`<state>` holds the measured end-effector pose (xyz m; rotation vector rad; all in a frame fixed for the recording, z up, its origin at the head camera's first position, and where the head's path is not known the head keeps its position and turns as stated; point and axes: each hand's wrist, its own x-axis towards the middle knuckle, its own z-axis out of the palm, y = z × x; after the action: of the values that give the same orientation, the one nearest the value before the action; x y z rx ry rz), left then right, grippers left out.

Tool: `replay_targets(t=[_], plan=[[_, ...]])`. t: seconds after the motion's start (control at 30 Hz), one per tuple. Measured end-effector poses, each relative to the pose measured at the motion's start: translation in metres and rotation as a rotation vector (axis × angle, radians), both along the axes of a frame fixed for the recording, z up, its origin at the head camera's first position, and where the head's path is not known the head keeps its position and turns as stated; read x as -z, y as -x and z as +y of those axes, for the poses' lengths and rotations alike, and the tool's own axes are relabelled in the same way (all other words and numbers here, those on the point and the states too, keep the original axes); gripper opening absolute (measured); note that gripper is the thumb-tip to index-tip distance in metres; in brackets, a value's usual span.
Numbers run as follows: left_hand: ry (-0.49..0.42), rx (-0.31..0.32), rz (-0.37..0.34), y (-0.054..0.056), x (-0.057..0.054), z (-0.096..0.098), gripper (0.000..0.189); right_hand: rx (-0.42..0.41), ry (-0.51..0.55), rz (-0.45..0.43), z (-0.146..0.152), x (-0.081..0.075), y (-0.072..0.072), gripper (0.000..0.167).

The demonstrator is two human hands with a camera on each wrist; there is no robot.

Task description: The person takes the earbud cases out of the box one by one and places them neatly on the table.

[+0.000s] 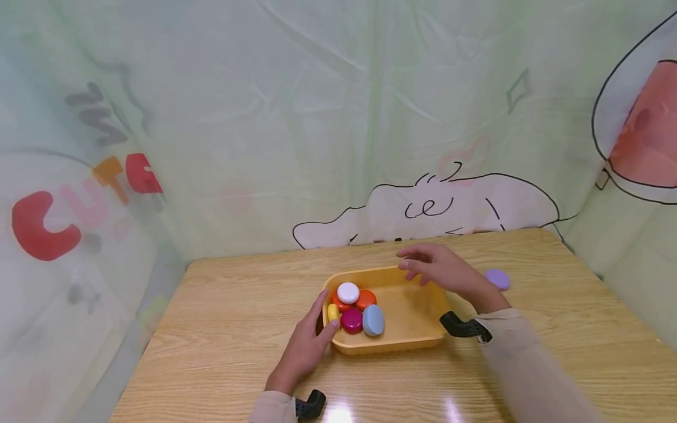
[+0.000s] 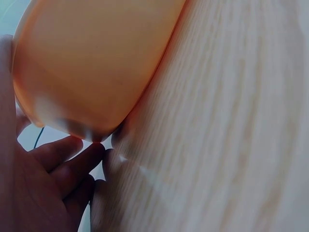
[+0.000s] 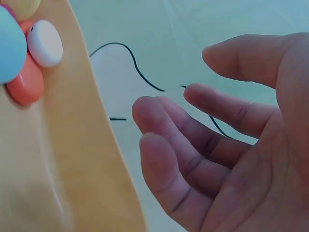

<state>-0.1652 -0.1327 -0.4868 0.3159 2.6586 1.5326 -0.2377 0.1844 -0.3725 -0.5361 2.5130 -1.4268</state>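
An orange-yellow plastic tray (image 1: 412, 305) with rounded corners sits on the table. Gathered in its left part are several smooth rounded pieces: a white one (image 1: 348, 292), a magenta one (image 1: 351, 321), a light blue one (image 1: 373, 320), a yellow one (image 1: 333, 313) and orange-red ones (image 1: 366, 299). My left hand (image 1: 307, 349) holds the tray's left end, thumb at the rim; in the left wrist view its fingers touch the outer wall. Over the tray's back right rim hovers my right hand (image 1: 441, 270), fingers loosely bent with nothing between them, as the right wrist view shows.
A flat purple disc (image 1: 498, 279) lies on the wooden table (image 1: 227, 329) to the right of the tray, beside my right wrist. Behind the table hangs a pale green printed curtain (image 1: 317, 117), which also encloses the left and right sides.
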Motion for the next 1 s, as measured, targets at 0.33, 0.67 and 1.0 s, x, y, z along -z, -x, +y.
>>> replay_targets(t=[0.33,0.67,1.0], plan=[[-0.013,0.005,0.002,0.0,0.001,0.001,0.066,-0.044,0.003,-0.027,-0.026,0.002,0.002,0.045],[-0.012,0.006,0.011,0.002,0.001,-0.001,0.066,-0.076,-0.015,-0.056,-0.039,0.01,0.01,0.046],[-0.01,-0.003,-0.004,0.002,0.002,-0.001,0.066,-0.136,0.024,-0.106,-0.053,0.018,0.015,0.048]])
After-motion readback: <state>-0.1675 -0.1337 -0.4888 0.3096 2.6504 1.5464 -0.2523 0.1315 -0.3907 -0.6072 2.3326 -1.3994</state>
